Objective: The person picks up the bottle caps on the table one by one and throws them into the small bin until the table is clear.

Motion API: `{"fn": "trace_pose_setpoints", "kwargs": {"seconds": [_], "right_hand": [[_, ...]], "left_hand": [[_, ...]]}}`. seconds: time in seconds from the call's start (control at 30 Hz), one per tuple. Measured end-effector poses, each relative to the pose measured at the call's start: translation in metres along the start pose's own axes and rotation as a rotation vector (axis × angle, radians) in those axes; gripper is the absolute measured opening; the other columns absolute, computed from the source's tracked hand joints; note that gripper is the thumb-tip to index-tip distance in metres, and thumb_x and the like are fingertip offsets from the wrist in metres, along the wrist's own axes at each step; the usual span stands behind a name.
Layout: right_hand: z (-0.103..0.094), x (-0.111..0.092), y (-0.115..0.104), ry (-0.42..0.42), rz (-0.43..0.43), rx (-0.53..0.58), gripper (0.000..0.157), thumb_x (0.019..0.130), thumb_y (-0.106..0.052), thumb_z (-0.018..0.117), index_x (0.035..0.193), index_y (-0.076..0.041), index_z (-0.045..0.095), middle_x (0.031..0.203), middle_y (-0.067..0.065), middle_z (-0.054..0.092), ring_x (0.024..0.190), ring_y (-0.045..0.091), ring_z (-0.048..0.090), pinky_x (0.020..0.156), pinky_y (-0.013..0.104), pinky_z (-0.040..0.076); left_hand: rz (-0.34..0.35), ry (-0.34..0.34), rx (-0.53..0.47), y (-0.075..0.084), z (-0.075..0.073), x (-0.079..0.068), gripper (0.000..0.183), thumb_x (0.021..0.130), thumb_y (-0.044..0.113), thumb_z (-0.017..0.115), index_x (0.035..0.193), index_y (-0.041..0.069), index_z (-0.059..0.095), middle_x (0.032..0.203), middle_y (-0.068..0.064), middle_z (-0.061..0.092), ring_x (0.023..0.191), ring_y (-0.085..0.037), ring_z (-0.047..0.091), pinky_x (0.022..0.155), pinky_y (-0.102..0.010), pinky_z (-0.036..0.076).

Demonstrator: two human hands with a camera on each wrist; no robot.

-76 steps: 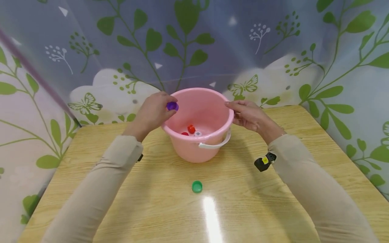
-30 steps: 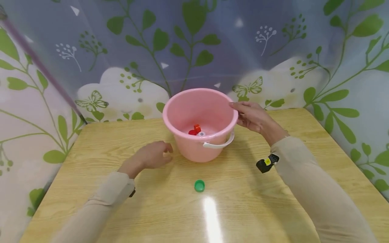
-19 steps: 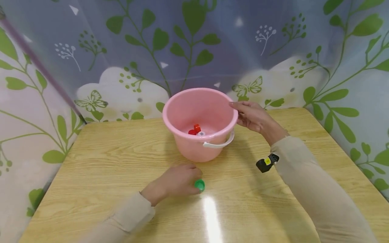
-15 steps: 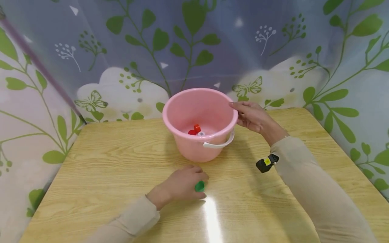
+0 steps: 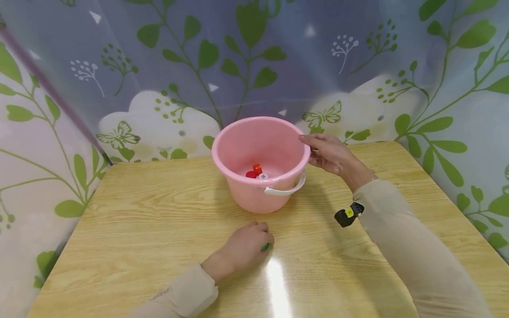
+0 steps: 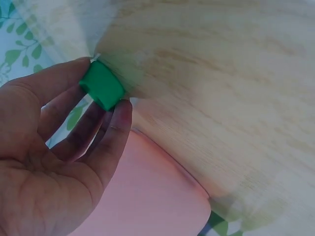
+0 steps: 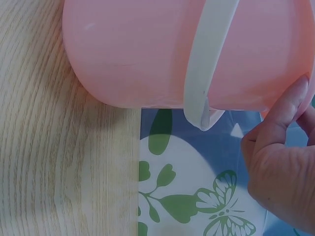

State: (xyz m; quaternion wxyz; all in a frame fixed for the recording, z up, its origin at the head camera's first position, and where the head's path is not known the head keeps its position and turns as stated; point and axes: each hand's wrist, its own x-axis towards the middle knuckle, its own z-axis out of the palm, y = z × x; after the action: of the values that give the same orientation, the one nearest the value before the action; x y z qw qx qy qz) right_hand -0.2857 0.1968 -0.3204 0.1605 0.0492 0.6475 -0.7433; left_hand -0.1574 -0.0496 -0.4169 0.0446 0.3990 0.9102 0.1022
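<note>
My left hand (image 5: pixel 243 247) is low over the table in front of the bucket, pinching a green bottle cap (image 6: pixel 103 86) between thumb and fingertips. In the head view the fingers cover most of that cap. The pink bucket (image 5: pixel 258 197) stands upright at the back middle of the table, its white handle (image 7: pixel 202 64) hanging down on the front right side. My right hand (image 5: pixel 328 153) grips the bucket's rim on the right, thumb on top. Inside the bucket lie a red cap (image 5: pixel 251 174), an orange-red piece (image 5: pixel 257 168) and a white piece (image 5: pixel 263 176) marked with a cross.
The wooden table (image 5: pixel 151 221) reaches back to a printed curtain (image 5: pixel 159 66) with leaves and butterflies, close behind the bucket. More curtain flanks both sides. A black wrist camera (image 5: pixel 349 214) with a yellow mark sits on the right wrist.
My left hand held a purple cap at the bucket's left rim; that cap is now out of sight. The hand came down to the green cap and closed on it. The right hand stayed put.
</note>
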Motion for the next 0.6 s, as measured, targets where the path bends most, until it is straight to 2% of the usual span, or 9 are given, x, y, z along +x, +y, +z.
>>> {"fn": "trace_pose_setpoints", "kwargs": {"seconds": [0.37,0.5,0.6], "right_hand": [[-0.002,0.0,0.0,-0.005,0.002,0.0,0.042,0.093,-0.028,0.065,0.122,-0.001,0.053,0.093,0.006,0.057,0.069,0.01,0.058,0.062,0.018,0.056],[-0.003,0.0,0.0,-0.015,0.004,0.0,0.044,0.092,-0.028,0.065,0.123,0.0,0.052,0.095,0.007,0.055,0.071,0.01,0.058,0.063,0.018,0.056],[-0.002,0.001,-0.001,-0.004,0.004,-0.015,0.044,0.092,-0.029,0.066,0.123,-0.001,0.052,0.097,0.007,0.055,0.072,0.01,0.058,0.063,0.019,0.056]], "left_hand": [[-0.01,0.018,-0.013,0.004,0.0,-0.003,0.011,0.084,0.004,0.07,0.081,0.015,0.071,0.084,0.004,0.056,0.075,-0.012,0.05,0.067,-0.021,0.047],[-0.028,0.005,-0.091,0.002,-0.002,-0.007,0.011,0.085,0.004,0.068,0.089,0.013,0.073,0.089,0.004,0.06,0.081,-0.011,0.053,0.074,-0.023,0.049],[-0.037,0.024,-0.161,-0.002,-0.01,-0.012,0.014,0.086,0.005,0.067,0.096,0.011,0.073,0.097,0.003,0.063,0.09,-0.012,0.058,0.082,-0.025,0.05]]}}
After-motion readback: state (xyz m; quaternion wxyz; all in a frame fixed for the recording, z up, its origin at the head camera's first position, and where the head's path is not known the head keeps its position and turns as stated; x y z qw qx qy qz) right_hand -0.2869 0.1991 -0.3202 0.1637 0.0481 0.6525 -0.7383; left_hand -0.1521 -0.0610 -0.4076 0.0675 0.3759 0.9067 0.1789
